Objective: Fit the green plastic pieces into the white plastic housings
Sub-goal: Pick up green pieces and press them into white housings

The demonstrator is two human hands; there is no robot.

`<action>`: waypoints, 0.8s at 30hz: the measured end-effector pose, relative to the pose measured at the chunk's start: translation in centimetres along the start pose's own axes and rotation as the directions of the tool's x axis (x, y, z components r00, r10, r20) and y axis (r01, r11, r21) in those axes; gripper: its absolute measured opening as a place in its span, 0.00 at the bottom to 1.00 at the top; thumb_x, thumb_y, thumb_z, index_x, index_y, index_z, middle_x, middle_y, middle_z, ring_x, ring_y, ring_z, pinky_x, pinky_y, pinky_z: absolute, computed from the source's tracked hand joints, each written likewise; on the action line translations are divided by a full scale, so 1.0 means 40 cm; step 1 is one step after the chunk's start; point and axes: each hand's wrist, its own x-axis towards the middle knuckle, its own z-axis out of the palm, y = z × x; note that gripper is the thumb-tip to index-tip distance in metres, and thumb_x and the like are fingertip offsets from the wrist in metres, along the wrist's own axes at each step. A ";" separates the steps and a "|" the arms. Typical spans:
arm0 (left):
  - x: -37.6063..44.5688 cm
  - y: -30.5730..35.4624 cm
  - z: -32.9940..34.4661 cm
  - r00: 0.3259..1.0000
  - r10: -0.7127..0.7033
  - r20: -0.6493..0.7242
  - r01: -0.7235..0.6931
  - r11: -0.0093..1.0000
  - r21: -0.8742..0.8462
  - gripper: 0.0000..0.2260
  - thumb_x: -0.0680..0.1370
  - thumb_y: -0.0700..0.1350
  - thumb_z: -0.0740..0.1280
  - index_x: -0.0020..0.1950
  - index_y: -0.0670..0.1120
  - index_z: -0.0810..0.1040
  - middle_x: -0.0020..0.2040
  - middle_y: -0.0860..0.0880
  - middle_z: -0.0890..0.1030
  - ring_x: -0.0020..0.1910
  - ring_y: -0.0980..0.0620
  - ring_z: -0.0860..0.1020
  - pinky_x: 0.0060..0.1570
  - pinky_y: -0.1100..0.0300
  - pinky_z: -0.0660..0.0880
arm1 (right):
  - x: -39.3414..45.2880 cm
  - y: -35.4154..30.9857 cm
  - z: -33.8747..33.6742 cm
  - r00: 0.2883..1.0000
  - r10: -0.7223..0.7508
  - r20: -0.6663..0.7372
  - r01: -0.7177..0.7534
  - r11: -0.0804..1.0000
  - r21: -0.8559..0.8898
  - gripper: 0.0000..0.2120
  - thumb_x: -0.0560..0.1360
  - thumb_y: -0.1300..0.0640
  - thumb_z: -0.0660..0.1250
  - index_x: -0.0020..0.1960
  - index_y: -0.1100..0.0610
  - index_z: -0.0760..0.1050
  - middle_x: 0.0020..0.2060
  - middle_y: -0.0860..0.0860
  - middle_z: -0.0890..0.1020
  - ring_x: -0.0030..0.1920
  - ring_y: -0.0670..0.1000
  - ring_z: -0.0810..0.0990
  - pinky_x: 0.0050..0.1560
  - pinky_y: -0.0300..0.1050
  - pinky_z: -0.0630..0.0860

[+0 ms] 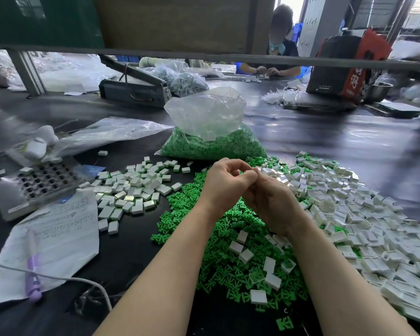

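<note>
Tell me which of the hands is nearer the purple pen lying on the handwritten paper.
Left. The left hand is up and to the right of the purple pen, above the green pile; the right hand is farther right still.

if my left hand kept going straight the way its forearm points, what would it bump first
Most likely the right hand, already against the left hand. Beyond that lie the loose white housings, though depth is hard to judge.

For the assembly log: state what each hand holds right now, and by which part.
Cannot be told. The left hand and right hand meet with fingers curled together above the green pieces; anything pinched between them is hidden.
</note>
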 end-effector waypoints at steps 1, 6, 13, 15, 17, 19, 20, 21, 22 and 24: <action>0.000 0.000 0.000 1.000 -0.001 -0.001 0.001 1.000 -0.002 0.03 0.66 0.48 0.67 0.34 0.51 0.80 0.39 0.44 0.73 0.32 0.54 0.71 0.31 0.66 0.69 | -0.001 0.000 -0.001 1.000 -0.003 0.002 0.003 1.000 -0.011 0.22 0.67 0.41 0.70 0.54 0.54 0.83 0.45 0.56 0.70 0.36 0.46 0.67 0.37 0.40 0.62; 0.003 -0.003 -0.002 1.000 -0.004 0.005 0.004 1.000 -0.006 0.04 0.66 0.48 0.68 0.36 0.51 0.82 0.49 0.41 0.78 0.43 0.50 0.78 0.44 0.56 0.78 | -0.002 -0.001 -0.001 0.999 -0.045 0.002 0.045 0.995 -0.091 0.18 0.72 0.43 0.65 0.56 0.51 0.83 0.38 0.53 0.70 0.34 0.46 0.63 0.34 0.41 0.58; 0.013 -0.023 -0.014 0.999 0.020 0.044 -0.021 0.999 0.030 0.07 0.75 0.38 0.70 0.42 0.48 0.84 0.45 0.48 0.75 0.42 0.55 0.78 0.46 0.57 0.79 | 0.001 0.004 0.000 0.998 -0.056 0.011 0.057 0.976 -0.211 0.22 0.79 0.44 0.57 0.62 0.58 0.78 0.31 0.50 0.69 0.31 0.43 0.66 0.33 0.37 0.62; 0.013 -0.025 -0.016 0.998 0.031 0.055 -0.033 0.998 0.049 0.07 0.75 0.39 0.70 0.42 0.49 0.85 0.44 0.49 0.74 0.40 0.57 0.77 0.44 0.61 0.77 | 0.001 0.004 -0.001 0.999 -0.035 0.010 0.037 0.968 -0.250 0.25 0.78 0.42 0.56 0.64 0.57 0.78 0.34 0.54 0.65 0.33 0.46 0.62 0.34 0.42 0.55; 0.013 -0.027 -0.016 0.998 0.035 0.057 -0.038 0.998 0.051 0.07 0.76 0.39 0.70 0.41 0.49 0.84 0.43 0.49 0.74 0.39 0.59 0.76 0.43 0.64 0.75 | 0.000 0.004 -0.004 0.999 -0.030 0.023 0.035 0.968 -0.247 0.24 0.78 0.41 0.56 0.62 0.56 0.78 0.32 0.53 0.64 0.32 0.46 0.61 0.32 0.40 0.56; 0.013 -0.025 -0.016 0.997 0.039 0.061 -0.042 0.998 0.049 0.08 0.76 0.39 0.70 0.39 0.50 0.84 0.42 0.50 0.74 0.38 0.60 0.76 0.43 0.65 0.75 | -0.002 0.003 -0.006 0.999 -0.034 0.025 0.039 0.973 -0.228 0.21 0.78 0.42 0.57 0.56 0.55 0.80 0.30 0.49 0.65 0.31 0.45 0.62 0.30 0.38 0.59; 0.013 -0.025 -0.016 0.997 0.040 0.063 -0.043 0.998 0.049 0.09 0.76 0.38 0.69 0.38 0.50 0.84 0.42 0.50 0.74 0.38 0.60 0.75 0.43 0.65 0.74 | -0.002 0.002 -0.006 0.999 -0.035 0.023 0.039 0.974 -0.223 0.20 0.78 0.42 0.57 0.55 0.54 0.81 0.29 0.48 0.66 0.31 0.45 0.63 0.29 0.37 0.60; 0.013 -0.024 -0.016 0.997 0.042 0.063 -0.045 0.998 0.047 0.10 0.75 0.38 0.69 0.37 0.51 0.84 0.41 0.50 0.74 0.39 0.60 0.75 0.44 0.64 0.75 | -0.002 0.003 -0.005 0.999 -0.033 0.022 0.037 0.975 -0.218 0.21 0.77 0.41 0.58 0.55 0.54 0.80 0.29 0.47 0.67 0.30 0.45 0.63 0.29 0.36 0.61; 0.013 -0.024 -0.017 0.997 0.044 0.064 -0.047 0.998 0.044 0.12 0.75 0.38 0.69 0.36 0.52 0.83 0.41 0.50 0.74 0.39 0.59 0.75 0.45 0.63 0.75 | -0.002 0.003 -0.004 0.999 -0.027 0.023 0.031 0.977 -0.210 0.23 0.77 0.40 0.58 0.57 0.55 0.80 0.29 0.47 0.68 0.30 0.45 0.64 0.28 0.36 0.61; 0.014 -0.025 -0.018 0.997 0.047 0.069 -0.050 0.998 0.039 0.14 0.75 0.38 0.69 0.33 0.53 0.83 0.40 0.50 0.74 0.40 0.60 0.75 0.46 0.61 0.75 | -0.002 0.002 -0.002 0.999 -0.020 0.032 0.025 0.980 -0.195 0.27 0.74 0.37 0.60 0.61 0.56 0.79 0.29 0.47 0.68 0.29 0.44 0.64 0.28 0.35 0.61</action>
